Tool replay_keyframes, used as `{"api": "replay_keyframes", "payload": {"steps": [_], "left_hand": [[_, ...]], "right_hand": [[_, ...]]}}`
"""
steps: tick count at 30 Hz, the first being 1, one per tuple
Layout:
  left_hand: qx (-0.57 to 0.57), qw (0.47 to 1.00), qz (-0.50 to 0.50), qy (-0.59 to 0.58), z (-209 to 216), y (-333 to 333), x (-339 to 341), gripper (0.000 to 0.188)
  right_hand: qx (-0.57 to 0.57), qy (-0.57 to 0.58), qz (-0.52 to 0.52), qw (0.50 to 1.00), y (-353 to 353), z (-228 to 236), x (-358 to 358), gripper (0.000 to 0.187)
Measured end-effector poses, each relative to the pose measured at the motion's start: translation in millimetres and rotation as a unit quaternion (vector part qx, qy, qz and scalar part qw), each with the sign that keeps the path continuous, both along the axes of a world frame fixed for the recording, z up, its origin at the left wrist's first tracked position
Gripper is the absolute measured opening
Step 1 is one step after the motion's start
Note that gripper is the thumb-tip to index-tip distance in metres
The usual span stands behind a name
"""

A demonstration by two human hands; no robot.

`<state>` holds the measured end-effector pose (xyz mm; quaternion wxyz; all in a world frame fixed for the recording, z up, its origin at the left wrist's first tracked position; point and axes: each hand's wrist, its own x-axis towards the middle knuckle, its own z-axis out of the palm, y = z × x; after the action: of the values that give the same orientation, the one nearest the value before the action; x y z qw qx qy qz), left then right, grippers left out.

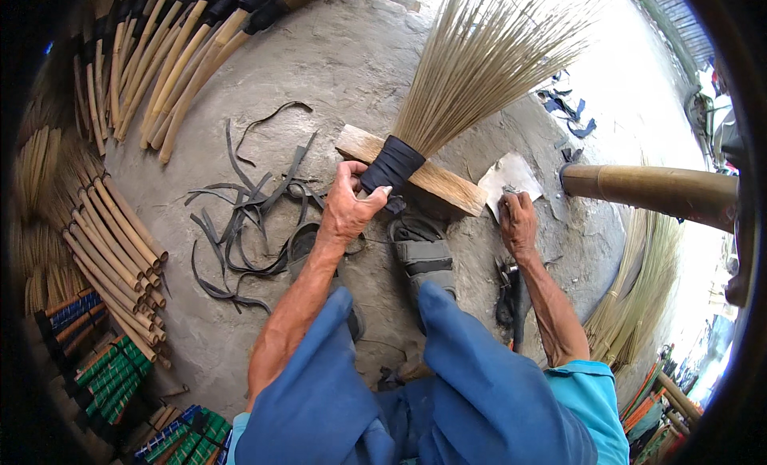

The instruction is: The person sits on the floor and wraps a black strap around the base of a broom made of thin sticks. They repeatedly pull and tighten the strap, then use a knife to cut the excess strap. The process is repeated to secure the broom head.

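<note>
A fan-shaped, stiff-bristled broom (pixel 459 89) lies across a rough wooden block (pixel 449 187), left hand (pixel 349 205) gripping its black-wrapped neck; the right hand (pixel 518 223) (holding what, I cannot tell) curls over a pale sheet (pixel 511 171).

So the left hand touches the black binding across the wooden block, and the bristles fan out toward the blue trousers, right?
No, the head view shows the bristles fanning away from the blue trousers; the left hand does touch the black binding across the wooden block.
</note>
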<state>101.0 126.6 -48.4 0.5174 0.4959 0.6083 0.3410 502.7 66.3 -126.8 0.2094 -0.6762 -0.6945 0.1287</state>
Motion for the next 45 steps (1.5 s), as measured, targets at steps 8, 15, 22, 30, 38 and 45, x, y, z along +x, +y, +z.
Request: {"api": "replay_keyframes", "payload": {"steps": [8,15,22,30,38,45], "left_hand": [[0.007,1.0,0.004,-0.004,-2,-2,-1,0.067],[0.02,1.0,-0.02,0.001,-5,-3,-4,0.06],[0.01,0.999,0.008,-0.043,-3,-3,1,0.058],[0.003,1.0,0.002,-0.007,-4,-2,0,0.056],[-0.006,0.999,0.004,-0.034,-4,-1,0,0.055],[-0.014,0.999,-0.002,-0.03,0,0,-1,0.057]], "right_hand": [[0.05,-0.115,0.024,0.992,2,-16,-4,0.009],[0.028,-0.09,-0.016,0.995,2,-12,2,0.013],[0.029,0.012,-0.062,0.998,-2,11,9,0.019],[-0.018,0.015,0.012,1.0,2,16,15,0.024],[-0.025,0.016,0.037,0.999,13,21,18,0.026],[0.003,-0.011,0.062,0.998,22,9,19,0.02]]}}
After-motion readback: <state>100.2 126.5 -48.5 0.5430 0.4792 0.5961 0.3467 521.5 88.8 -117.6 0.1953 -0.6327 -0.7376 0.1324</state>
